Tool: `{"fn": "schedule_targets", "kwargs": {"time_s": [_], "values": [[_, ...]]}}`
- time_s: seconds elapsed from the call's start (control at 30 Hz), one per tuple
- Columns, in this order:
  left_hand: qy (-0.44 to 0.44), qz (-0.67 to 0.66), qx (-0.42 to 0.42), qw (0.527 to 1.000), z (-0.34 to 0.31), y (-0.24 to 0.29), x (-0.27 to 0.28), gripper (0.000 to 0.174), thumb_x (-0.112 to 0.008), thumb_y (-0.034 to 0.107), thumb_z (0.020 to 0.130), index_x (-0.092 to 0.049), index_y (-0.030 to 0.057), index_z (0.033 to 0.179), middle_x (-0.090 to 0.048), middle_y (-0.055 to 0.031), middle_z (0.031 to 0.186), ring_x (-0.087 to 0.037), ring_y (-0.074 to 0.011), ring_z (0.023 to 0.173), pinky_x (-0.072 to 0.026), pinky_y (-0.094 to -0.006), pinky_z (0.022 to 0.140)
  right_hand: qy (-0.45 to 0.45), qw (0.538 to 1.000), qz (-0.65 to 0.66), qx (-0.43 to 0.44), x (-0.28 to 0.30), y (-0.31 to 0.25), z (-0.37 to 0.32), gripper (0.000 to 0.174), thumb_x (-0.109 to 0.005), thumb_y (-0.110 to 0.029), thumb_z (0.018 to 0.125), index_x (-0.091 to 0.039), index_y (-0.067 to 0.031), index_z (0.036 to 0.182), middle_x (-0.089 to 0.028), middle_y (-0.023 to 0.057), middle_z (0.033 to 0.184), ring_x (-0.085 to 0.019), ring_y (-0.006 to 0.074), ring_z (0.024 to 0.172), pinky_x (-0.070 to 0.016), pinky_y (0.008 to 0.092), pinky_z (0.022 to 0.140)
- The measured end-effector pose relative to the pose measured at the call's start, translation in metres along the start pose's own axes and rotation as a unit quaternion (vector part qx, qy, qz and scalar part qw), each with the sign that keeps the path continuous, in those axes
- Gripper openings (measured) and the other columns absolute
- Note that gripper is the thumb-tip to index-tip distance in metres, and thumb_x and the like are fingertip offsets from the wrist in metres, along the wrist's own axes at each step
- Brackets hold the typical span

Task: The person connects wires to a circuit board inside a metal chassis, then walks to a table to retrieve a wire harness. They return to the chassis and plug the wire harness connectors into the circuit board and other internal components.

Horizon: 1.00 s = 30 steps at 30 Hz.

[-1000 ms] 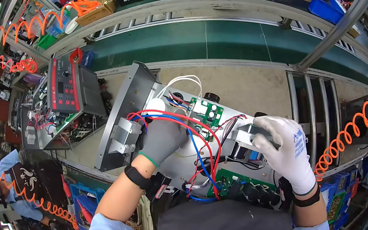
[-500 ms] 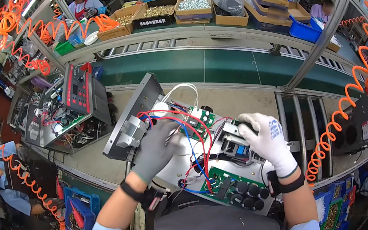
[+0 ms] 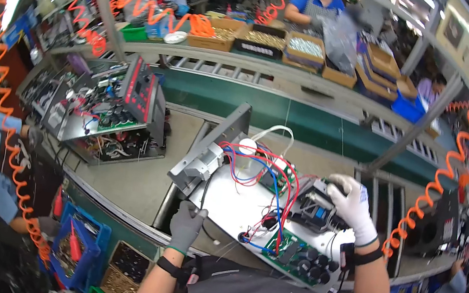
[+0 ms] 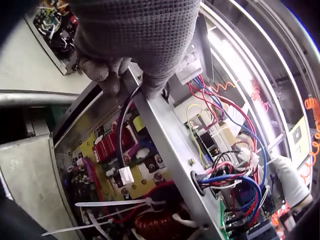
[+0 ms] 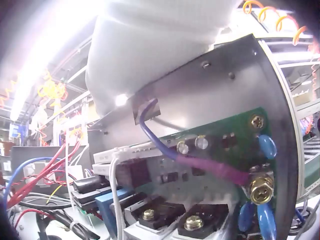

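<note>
A silver chassis plate (image 3: 233, 197) carries a grey end panel (image 3: 214, 143), red and blue wires and a green circuit board (image 3: 291, 253). At its near left edge, my grey-gloved left hand (image 3: 186, 226) pinches a black cable (image 3: 205, 193). The left wrist view shows this hand (image 4: 140, 40) over the plate's rim (image 4: 167, 135), with the cable's white connector (image 4: 126, 175) hanging beside a copper coil (image 4: 157, 222). My white-gloved right hand (image 3: 353, 206) grips the upright panel at the other end. In the right wrist view that glove (image 5: 150, 50) covers the panel's (image 5: 220, 75) top edge; its fingertips are hidden.
Another opened unit (image 3: 111, 108) stands at the left, by a roller gap. Beyond the green conveyor (image 3: 230, 95) are boxes of small parts (image 3: 305, 47) and people. Orange coiled hoses (image 3: 444, 170) hang on both sides. Blue bins (image 3: 77, 244) stand low at the left.
My left hand has left the red and blue wires, come down to the plate's near edge and taken the black cable. My right hand stays at the far-end panel. The head view has shifted.
</note>
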<state>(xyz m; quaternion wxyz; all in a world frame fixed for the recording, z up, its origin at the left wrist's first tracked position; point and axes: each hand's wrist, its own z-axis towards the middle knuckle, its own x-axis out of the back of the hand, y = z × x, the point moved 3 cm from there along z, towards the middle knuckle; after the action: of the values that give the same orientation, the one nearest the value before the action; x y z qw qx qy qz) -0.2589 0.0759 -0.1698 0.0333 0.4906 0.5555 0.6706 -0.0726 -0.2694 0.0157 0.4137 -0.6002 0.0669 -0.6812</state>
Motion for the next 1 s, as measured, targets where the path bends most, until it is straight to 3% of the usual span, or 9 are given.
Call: {"fn": "schedule_targets", "kwargs": {"time_s": [0.07, 0.2, 0.27, 0.37, 0.47, 0.67, 0.73, 0.87, 1.0], "values": [[-0.022, -0.02, -0.016, 0.999, 0.005, -0.013, 0.006, 0.041, -0.072, 0.035, 0.078, -0.061, 0.0046, 0.103, -0.069, -0.0135, 0.092, -0.067, -0.0278, 0.082, -0.0517, -0.0399, 0.075, 0.006, 1.0, 0.015, -0.01, -0.003, 0.003, -0.001, 0.027, -0.064, -0.019, 0.082, -0.068, -0.0012, 0.102, -0.068, 0.0173, 0.097, -0.067, 0.0313, 0.093, -0.0509, 0.0357, 0.084], [0.124, -0.033, -0.056, 0.99, 0.006, 0.011, 0.027, 0.038, -0.07, 0.033, 0.08, -0.061, 0.0046, 0.104, -0.069, -0.0163, 0.092, -0.067, -0.0299, 0.085, -0.0515, -0.0393, 0.076, -0.002, 1.0, 0.017, -0.016, -0.003, 0.003, -0.001, 0.028, -0.064, -0.019, 0.082, -0.068, -0.0009, 0.103, -0.069, 0.0165, 0.099, -0.067, 0.0304, 0.095, -0.0509, 0.0345, 0.085], [0.044, 0.02, -0.015, 0.999, 0.016, -0.015, 0.006, 0.04, -0.066, 0.036, 0.083, -0.061, 0.0036, 0.106, -0.068, -0.0174, 0.093, -0.067, -0.0299, 0.088, -0.0514, -0.0391, 0.077, -0.001, 1.0, 0.006, -0.004, -0.004, 0.005, -0.001, 0.028, -0.064, -0.019, 0.082, -0.069, -0.0011, 0.103, -0.069, 0.0167, 0.099, -0.067, 0.0303, 0.096, -0.0508, 0.0345, 0.086], [-0.088, -0.083, -0.011, 0.993, 0.003, 0.007, 0.011, 0.034, -0.061, 0.031, 0.09, -0.062, -0.0001, 0.104, -0.064, -0.0079, 0.066, -0.06, -0.0151, 0.057, -0.0463, -0.0297, 0.054, 0.0, 1.0, -0.002, -0.003, -0.003, 0.003, 0.0, 0.027, -0.063, -0.019, 0.083, -0.069, -0.0014, 0.102, -0.069, 0.016, 0.099, -0.067, 0.0299, 0.095, -0.051, 0.0348, 0.085], [-0.211, -0.027, 0.011, 0.977, -0.007, 0.028, 0.035, 0.034, -0.059, 0.036, 0.09, -0.065, 0.0018, 0.088, -0.065, -0.0115, 0.065, -0.066, -0.0216, 0.063, -0.0494, -0.0353, 0.062, 0.007, 1.0, -0.003, -0.001, -0.004, 0.002, -0.001, 0.026, -0.063, -0.019, 0.083, -0.069, -0.0016, 0.101, -0.069, 0.0156, 0.098, -0.067, 0.0301, 0.094, -0.0512, 0.0349, 0.084], [-0.258, -0.078, -0.051, 0.962, -0.039, 0.115, 0.087, 0.029, -0.062, 0.028, 0.089, -0.064, -0.0004, 0.083, -0.056, -0.0097, 0.063, -0.053, -0.0181, 0.056, -0.0426, -0.0341, 0.056, 0.015, 1.0, -0.007, -0.002, -0.002, -0.003, 0.001, 0.025, -0.063, -0.019, 0.083, -0.069, -0.0016, 0.1, -0.069, 0.0167, 0.096, -0.067, 0.0317, 0.091, -0.0516, 0.0352, 0.081], [-0.273, -0.118, -0.084, 0.951, -0.043, 0.139, 0.103, 0.029, -0.06, 0.028, 0.088, -0.064, -0.0003, 0.083, -0.051, -0.0004, 0.063, -0.046, -0.0088, 0.058, -0.037, -0.0266, 0.053, 0.016, 1.0, -0.011, -0.003, -0.002, -0.003, 0.001, 0.025, -0.063, -0.019, 0.083, -0.069, -0.0017, 0.1, -0.069, 0.0171, 0.095, -0.067, 0.032, 0.09, -0.0516, 0.0354, 0.081], [-0.276, -0.161, -0.05, 0.946, -0.044, 0.15, 0.115, 0.032, -0.06, 0.029, 0.086, -0.064, -0.0029, 0.085, -0.05, -0.0004, 0.064, -0.046, -0.0084, 0.061, -0.0367, -0.0265, 0.055, 0.013, 1.0, -0.023, 0.0, -0.001, -0.004, 0.002, 0.025, -0.063, -0.02, 0.084, -0.069, -0.0018, 0.1, -0.069, 0.0174, 0.096, -0.067, 0.0318, 0.091, -0.0519, 0.0362, 0.081], [-0.301, -0.194, -0.139, 0.923, -0.062, 0.185, 0.149, 0.029, -0.06, 0.026, 0.091, -0.066, -0.0013, 0.085, -0.059, -0.0081, 0.062, -0.052, -0.0158, 0.057, -0.0417, -0.0324, 0.056, 0.006, 1.0, -0.002, -0.024, -0.003, -0.001, 0.001, 0.026, -0.065, -0.018, 0.082, -0.069, -0.0016, 0.101, -0.07, 0.0164, 0.096, -0.067, 0.0318, 0.091, -0.0518, 0.0369, 0.082]]}}
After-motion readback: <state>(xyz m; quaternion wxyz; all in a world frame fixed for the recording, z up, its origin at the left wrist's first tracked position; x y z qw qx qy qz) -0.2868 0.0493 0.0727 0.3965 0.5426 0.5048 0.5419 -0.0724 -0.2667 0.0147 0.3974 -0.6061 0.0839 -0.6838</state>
